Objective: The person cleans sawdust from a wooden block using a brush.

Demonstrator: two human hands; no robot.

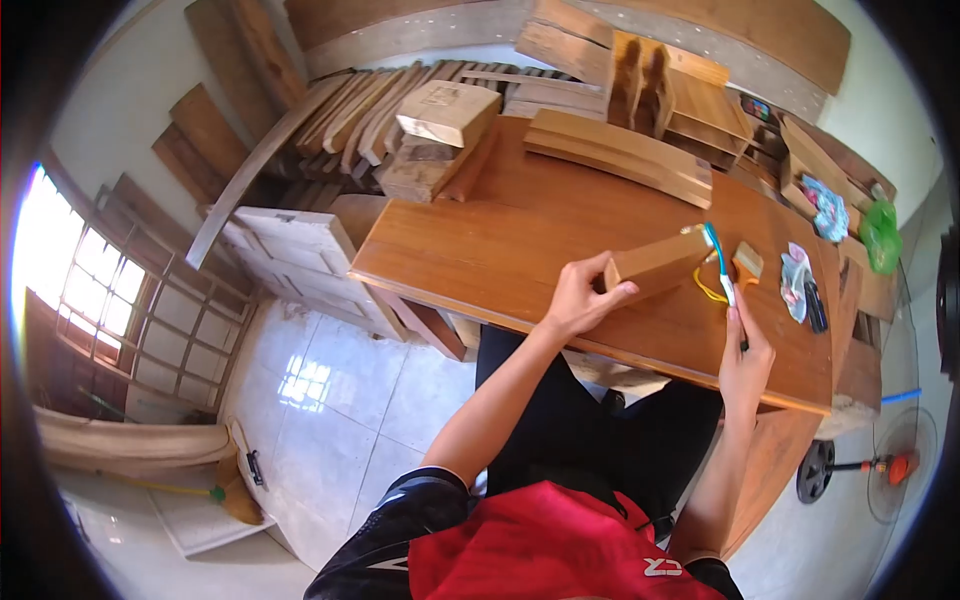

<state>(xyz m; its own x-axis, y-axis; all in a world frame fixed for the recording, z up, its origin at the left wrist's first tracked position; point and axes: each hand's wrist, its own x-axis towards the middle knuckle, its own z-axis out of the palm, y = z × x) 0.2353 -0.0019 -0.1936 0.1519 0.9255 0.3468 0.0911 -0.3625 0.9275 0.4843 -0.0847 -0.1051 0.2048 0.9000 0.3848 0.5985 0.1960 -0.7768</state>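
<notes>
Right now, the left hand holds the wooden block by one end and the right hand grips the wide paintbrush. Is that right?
Not quite. In the head view, the right hand grips a slim white-and-teal tool; the wide paintbrush lies on the table. The left hand does hold the wooden block by one end.

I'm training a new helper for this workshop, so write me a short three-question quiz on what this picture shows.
1. Multiple choice: What does the left hand hold?
A) the green bag
B) the wooden block
C) the fan

2. True or false: The flat brush lies on the desk, held by neither hand.

3. Fill in the missing colour: The right hand grips a slim tool coloured blue and ____.

Key: 1. B; 2. True; 3. white
</notes>
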